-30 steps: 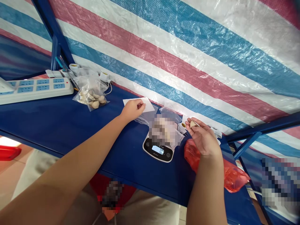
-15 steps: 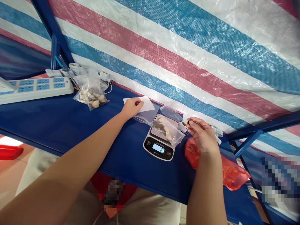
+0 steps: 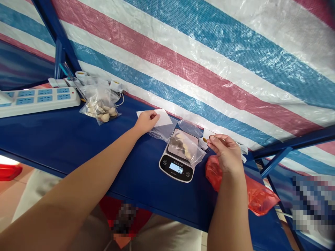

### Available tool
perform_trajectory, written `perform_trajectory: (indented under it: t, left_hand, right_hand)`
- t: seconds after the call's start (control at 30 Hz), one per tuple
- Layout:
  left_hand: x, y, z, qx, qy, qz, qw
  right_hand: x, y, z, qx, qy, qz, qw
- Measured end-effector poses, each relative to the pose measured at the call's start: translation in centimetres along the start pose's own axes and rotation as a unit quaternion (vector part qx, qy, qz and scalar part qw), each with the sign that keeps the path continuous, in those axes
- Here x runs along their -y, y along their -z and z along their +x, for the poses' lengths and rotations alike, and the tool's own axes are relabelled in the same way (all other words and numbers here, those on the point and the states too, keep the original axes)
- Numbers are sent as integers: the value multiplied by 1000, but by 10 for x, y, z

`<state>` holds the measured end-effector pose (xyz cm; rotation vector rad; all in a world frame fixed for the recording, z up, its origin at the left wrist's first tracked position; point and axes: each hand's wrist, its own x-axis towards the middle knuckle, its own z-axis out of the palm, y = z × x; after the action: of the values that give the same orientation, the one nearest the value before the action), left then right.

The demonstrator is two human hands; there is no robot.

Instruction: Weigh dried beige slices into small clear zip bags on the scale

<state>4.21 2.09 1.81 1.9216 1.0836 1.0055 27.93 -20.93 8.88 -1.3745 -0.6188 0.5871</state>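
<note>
My left hand (image 3: 147,122) lies over a sheet of white paper (image 3: 164,116) and a clear plastic bag (image 3: 160,131), its fingers curled closed; what they hold, if anything, is hidden. To its right stands a digital kitchen scale (image 3: 176,173) whose lit display seems to read 7.0. A clear bag with pale and dark pieces (image 3: 184,144) rests on the scale's plate and hangs over its right edge. My right hand (image 3: 227,150) is raised right of the scale, thumb and fingers pinched together. Whatever is in that pinch is mostly hidden behind the fingers.
A bag of pale, shell-like pieces (image 3: 102,111) lies at the back left beside a power strip (image 3: 39,99). A red plastic bag (image 3: 259,198) lies under my right forearm. Striped sheeting (image 3: 183,62) hangs behind the blue table (image 3: 125,167).
My right hand has turned slightly, and the small dark round thing seen at its fingertips is now mostly hidden. My left hand stays on the paper. The view has shifted slightly.
</note>
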Motion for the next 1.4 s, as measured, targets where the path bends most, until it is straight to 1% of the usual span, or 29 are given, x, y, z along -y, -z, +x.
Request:
perform_trajectory:
  t: [0.17,0.4,0.57,0.73,0.87,1.07,1.13,1.3,1.4]
  left_hand:
    - [3,-2,2,2,1,-14,1000]
    - [0,0,2,6,8,2,1000]
    - [1,0,2,8,5,0,1000]
    - [6,-3,4,5,-7,-3,1000]
    - [7,-3,5,6,-10,5,1000]
    - [8,-3,4,4,-10,-1,1000]
    - [8,-3,4,4,-11,-2,1000]
    - [11,-4,5,3,-12,-2,1000]
    - [12,-4,5,3,-13,1,1000]
  right_hand:
    - [4,-3,-1,-6,-38,23,999]
    - [8,1,-1,35,-105,72,991]
    - [14,-3,1,28,-147,133,980]
    - [17,-6,1,30,-173,204,963]
    - [14,-1,3,36,-167,225,959]
    - [10,5,2,61,-95,179,977]
    - [11,4,0,60,-84,164,981]
    - [8,2,0,54,-89,157,982]
    - [6,3,3,39,-102,165,980]
